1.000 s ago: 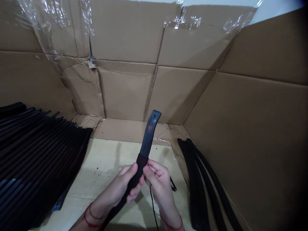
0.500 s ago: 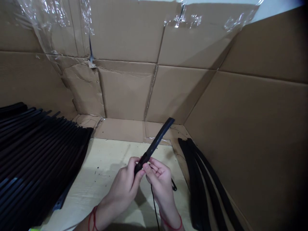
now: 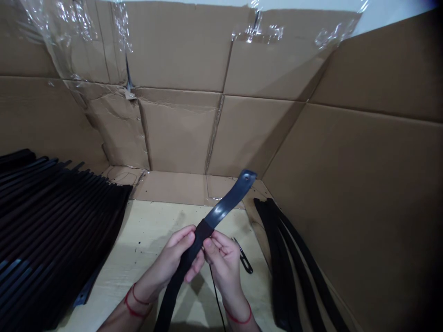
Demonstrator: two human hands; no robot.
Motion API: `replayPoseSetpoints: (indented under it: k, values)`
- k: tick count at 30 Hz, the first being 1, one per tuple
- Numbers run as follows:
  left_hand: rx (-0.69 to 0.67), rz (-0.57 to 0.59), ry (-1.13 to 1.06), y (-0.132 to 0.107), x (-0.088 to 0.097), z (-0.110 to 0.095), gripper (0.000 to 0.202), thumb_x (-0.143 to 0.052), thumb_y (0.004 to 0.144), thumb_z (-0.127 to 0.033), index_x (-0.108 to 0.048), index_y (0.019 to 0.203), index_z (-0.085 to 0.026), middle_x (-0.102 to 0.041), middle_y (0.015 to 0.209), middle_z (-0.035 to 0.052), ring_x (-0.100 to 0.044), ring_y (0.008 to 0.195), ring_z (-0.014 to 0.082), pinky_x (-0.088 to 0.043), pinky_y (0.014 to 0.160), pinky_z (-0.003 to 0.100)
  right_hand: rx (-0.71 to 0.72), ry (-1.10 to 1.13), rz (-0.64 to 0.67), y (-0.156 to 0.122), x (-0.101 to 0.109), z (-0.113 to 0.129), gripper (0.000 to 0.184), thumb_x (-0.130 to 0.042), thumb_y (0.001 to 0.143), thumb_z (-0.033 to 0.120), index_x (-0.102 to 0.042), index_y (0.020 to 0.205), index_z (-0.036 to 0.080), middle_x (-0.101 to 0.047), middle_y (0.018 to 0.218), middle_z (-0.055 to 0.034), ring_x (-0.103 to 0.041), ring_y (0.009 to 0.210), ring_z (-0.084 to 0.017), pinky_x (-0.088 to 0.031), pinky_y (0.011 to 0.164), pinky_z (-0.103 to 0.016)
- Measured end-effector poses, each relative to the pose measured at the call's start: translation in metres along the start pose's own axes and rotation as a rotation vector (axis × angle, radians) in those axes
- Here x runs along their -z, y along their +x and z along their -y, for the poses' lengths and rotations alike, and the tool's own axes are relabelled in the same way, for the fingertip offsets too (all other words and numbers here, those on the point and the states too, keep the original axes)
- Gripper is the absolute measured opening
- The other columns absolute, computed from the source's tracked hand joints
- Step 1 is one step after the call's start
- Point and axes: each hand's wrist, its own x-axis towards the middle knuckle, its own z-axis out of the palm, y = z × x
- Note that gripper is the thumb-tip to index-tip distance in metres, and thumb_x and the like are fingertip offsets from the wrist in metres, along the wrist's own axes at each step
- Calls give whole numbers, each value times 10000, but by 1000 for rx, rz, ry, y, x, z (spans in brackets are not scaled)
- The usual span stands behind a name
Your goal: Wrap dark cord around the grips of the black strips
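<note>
Head view: black strap (image 3: 226,205) over pale board (image 3: 152,235), cardboard walls (image 3: 180,133) around.

Left hand (image 3: 165,263) curled closed, right hand (image 3: 223,262) pinching just beside it, both held low

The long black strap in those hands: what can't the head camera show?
Lower end of the long black strap: cut off by the picture's bottom edge.
Strap's middle: hidden by the left hand and right hand.
Thin black cord: upper end hidden behind the right hand.
Stacked flat black strips: far ends cut off by the left edge.
</note>
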Motion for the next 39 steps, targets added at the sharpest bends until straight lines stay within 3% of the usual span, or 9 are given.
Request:
replayPoseSetpoints:
  k: [3, 5, 9, 11, 13, 18, 25, 30, 39]
  values:
    - [86, 153, -41, 10, 14, 8, 459, -409, 903, -610, -494, 948, -161, -491, 385, -64, -317, 220, 78, -200, 270, 170, -41, 32, 30, 4, 3, 2, 406, -790, 728, 434, -747, 977, 116, -627, 509, -2, -481, 355, -84, -364, 344, -179]
    - [115, 180, -14, 13, 17, 9, 504, -388, 897, -645, -506, 885, -154, -471, 381, -56, -350, 248, 88, -245, 295, 184, -35, 13, -18, 6, 3, 5, 393, -827, 687, 410, -757, 945, 122, -625, 528, -1, -475, 386, -83, -379, 361, -184]
    - [-50, 36, 199, 4, 5, -5, 455, -507, 880, -598, -504, 1008, -161, -596, 673, -5, -536, 557, 108, -415, 547, 208, -12, -47, -135, 8, -2, 12, 326, -794, 733, 386, -746, 929, 129, -675, 619, -41, -556, 446, -141, -479, 409, -253]
    - [-155, -63, 407, -4, -5, -12, 388, -537, 900, -521, -509, 1072, -174, -569, 764, -7, -525, 682, 115, -401, 636, 215, 9, -87, -163, 7, -3, 15, 306, -808, 720, 367, -758, 915, 136, -682, 655, -49, -611, 561, -168, -516, 496, -260]
    - [-157, -98, 484, -9, -11, -15, 352, -513, 924, -487, -514, 1091, -177, -493, 717, -31, -462, 656, 103, -352, 598, 202, 12, -115, -149, 6, -3, 16, 316, -820, 706, 368, -772, 921, 142, -655, 621, -32, -606, 607, -163, -512, 549, -247]
    - [91, 50, 71, -11, -6, -7, 449, -480, 887, -608, -489, 1000, -173, -312, 605, -87, -207, 460, 53, -163, 421, 183, -18, -132, -87, 4, -1, 19, 299, -789, 729, 411, -773, 848, 137, -567, 506, 17, -457, 434, -93, -393, 415, -206]
    - [257, 252, -189, -9, 2, -5, 451, -477, 855, -613, -494, 855, -162, -382, 522, -70, -284, 389, 54, -201, 383, 199, 86, -313, -158, -6, -2, 28, 198, -746, 764, 332, -681, 682, 164, -650, 499, -20, -608, 447, -160, -463, 434, -236]
    - [321, 244, -216, -10, -7, -8, 458, -477, 818, -634, -441, 763, -180, -233, 512, -102, -112, 406, 40, -57, 404, 223, 111, -315, -195, -11, -3, 26, 240, -729, 777, 357, -629, 653, 177, -648, 469, -13, -606, 416, -147, -470, 426, -219]
    - [338, 204, -260, -11, -10, 9, 533, -427, 824, -701, -419, 678, -188, -199, 450, -113, -101, 365, 28, -47, 390, 232, 89, -248, -374, -16, -15, 15, 325, -748, 751, 452, -595, 690, 172, -592, 408, 19, -536, 312, -112, -415, 341, -178]
